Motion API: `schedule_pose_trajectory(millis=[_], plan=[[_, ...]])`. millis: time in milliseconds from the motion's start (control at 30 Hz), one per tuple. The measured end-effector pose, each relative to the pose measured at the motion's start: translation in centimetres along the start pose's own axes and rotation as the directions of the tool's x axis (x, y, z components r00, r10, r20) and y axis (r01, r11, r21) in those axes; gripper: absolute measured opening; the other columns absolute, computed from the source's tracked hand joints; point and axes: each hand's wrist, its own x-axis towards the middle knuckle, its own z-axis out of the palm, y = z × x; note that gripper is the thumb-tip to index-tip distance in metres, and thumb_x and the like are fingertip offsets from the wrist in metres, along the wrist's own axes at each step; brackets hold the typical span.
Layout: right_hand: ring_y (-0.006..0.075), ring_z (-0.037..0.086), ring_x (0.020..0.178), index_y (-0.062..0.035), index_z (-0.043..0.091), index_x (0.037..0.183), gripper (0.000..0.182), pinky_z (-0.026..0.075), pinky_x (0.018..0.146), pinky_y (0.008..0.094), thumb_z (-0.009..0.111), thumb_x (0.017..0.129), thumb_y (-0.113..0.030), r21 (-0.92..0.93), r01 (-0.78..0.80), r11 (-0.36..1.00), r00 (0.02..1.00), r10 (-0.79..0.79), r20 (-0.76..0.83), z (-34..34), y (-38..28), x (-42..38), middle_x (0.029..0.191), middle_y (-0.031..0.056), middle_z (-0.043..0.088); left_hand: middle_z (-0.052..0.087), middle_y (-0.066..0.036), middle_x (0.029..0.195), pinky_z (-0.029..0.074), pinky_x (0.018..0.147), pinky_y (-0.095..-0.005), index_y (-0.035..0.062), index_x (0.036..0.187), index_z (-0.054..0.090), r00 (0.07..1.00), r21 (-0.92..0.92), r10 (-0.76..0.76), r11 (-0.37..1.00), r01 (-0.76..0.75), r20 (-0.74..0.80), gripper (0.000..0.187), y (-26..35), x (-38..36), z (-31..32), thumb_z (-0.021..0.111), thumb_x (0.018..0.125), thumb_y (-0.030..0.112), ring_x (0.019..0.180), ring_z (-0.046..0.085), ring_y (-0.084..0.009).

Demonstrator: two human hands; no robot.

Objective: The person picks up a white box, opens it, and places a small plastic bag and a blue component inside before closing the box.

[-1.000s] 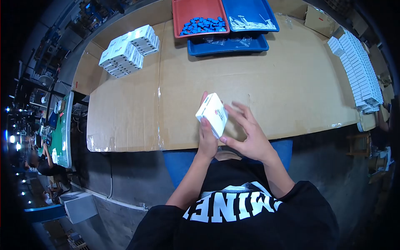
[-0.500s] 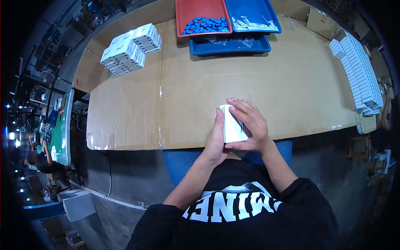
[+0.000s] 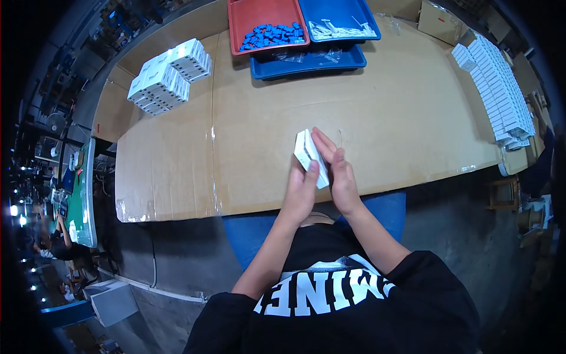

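Note:
A small white box [image 3: 305, 147] is held tilted above the near part of the cardboard-covered table, between my two hands. My left hand [image 3: 302, 187] is closed around its lower left side, with the thumb lying across the near face. On the other side, my right hand [image 3: 342, 177] presses its straightened fingers along the right edge of the box, and its thumb points up. Parts of the box are hidden behind my fingers, and its print is too small to read.
Stacked white boxes stand at the back left [image 3: 162, 82] and in a long row at the right [image 3: 495, 94]. A red tray [image 3: 268, 12] of blue pieces and a blue tray [image 3: 333, 9] of white pieces rest over another blue tray [image 3: 306, 69]. Further left, a person sits by a green table [image 3: 84, 200].
The box has been turned from its broad face to a more edge-on tilt. My right hand has shifted from over its top to its right side. The whole view has moved slightly.

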Motion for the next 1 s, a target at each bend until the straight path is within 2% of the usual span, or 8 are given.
schedule_pose_trajectory(millis=[33,100,133,267,400,467,667,1000], plan=[[0.0295,0.035,0.151,0.0057,0.045,0.152,0.068,0.029,0.122,0.0393,0.045,0.11,-0.048,0.0,0.004,1.0,1.0,-0.004,0.001,-0.2,-0.2,0.1,0.16,0.0194,0.042,0.047,-0.014,0.15,0.037,0.115,-0.0347,0.0054,0.165,0.016,1.0,0.001,0.004,1.0,-0.004,0.0,0.078,0.1,0.1,-0.1,0.032,0.11,0.058,0.138,0.047,-0.0221],[0.0297,0.035,0.152,0.0036,0.045,0.153,0.057,0.028,0.123,0.0388,0.052,0.108,-0.032,-0.196,0.121,0.973,0.987,-0.097,0.128,-0.8,-0.3,0.0,0.162,0.019,0.039,0.055,-0.009,0.143,0.046,0.106,-0.0342,0.0097,0.161,0.03,0.98,-0.318,-0.098,0.947,0.038,-0.175,0.07,0.4,0.1,-0.5,0.032,0.11,0.057,0.128,0.057,-0.0204],[0.0327,0.039,0.15,0.0011,0.046,0.153,0.057,0.033,0.121,0.039,0.061,0.1,-0.016,-0.277,0.198,0.94,0.965,-0.137,0.224,-1.4,-0.2,0.0,0.161,0.0208,0.04,0.059,-0.009,0.136,0.049,0.103,-0.0352,0.0074,0.157,0.035,0.981,-0.371,-0.118,0.927,0.053,-0.155,0.068,0.7,0.1,-1.0,0.032,0.11,0.057,0.122,0.06,-0.0185],[0.039,0.052,0.139,-0.0007,0.049,0.15,0.064,0.045,0.113,0.043,0.069,0.09,-0.009,-0.466,0.373,0.802,0.91,-0.218,0.352,-1.5,0.8,-1.0,0.154,0.0248,0.048,0.063,-0.007,0.124,0.051,0.096,-0.0327,0.008,0.147,0.047,0.961,-0.392,-0.193,0.914,0.104,-0.196,0.062,-0.3,0.2,-1.5,0.032,0.111,0.056,0.113,0.062,-0.016],[0.0378,0.056,0.135,0.001,0.051,0.148,0.062,0.049,0.11,0.0421,0.071,0.091,-0.011,-0.508,0.479,0.716,0.874,-0.334,0.353,-1.6,2.7,-0.7,0.148,0.0248,0.054,0.063,-0.005,0.118,0.05,0.089,-0.0312,0.0075,0.142,0.05,0.94,-0.347,-0.2,0.933,0.096,-0.276,0.061,-1.0,0.3,-0.9,0.034,0.11,0.057,0.104,0.061,-0.0138],[0.0369,0.065,0.123,0.0033,0.053,0.146,0.061,0.055,0.1,0.0402,0.073,0.091,-0.012,-0.522,0.557,0.646,0.831,-0.419,0.367,-1.7,3.3,-0.3,0.138,0.0257,0.062,0.062,-0.003,0.111,0.048,0.083,-0.0293,0.008,0.137,0.054,0.937,-0.308,-0.246,0.937,0.164,-0.249,0.059,-0.4,0.3,-1.1,0.038,0.109,0.058,0.096,0.058,-0.0114],[0.0376,0.073,0.101,0.0043,0.054,0.145,0.057,0.06,0.086,0.0397,0.071,0.093,-0.013,-0.522,0.532,0.667,0.847,-0.432,0.311,-1.7,4.5,-0.8,0.125,0.0278,0.068,0.06,-0.003,0.106,0.048,0.079,-0.0287,0.0087,0.133,0.055,0.932,-0.248,-0.239,0.953,0.173,-0.271,0.058,0.0,0.3,-0.8,0.043,0.107,0.059,0.093,0.057,-0.0105],[0.0398,0.073,0.101,0.0053,0.054,0.144,0.052,0.06,0.085,0.0418,0.066,0.096,-0.012,-0.543,0.531,0.65,0.847,-0.415,0.332,-1.5,5.4,-0.7,0.123,0.0291,0.068,0.061,-0.002,0.104,0.048,0.075,-0.0294,0.0089,0.132,0.056,0.924,-0.187,-0.265,0.958,0.219,-0.275,0.054,0.4,0.4,-1.2,0.046,0.107,0.056,0.093,0.058,-0.0102]])
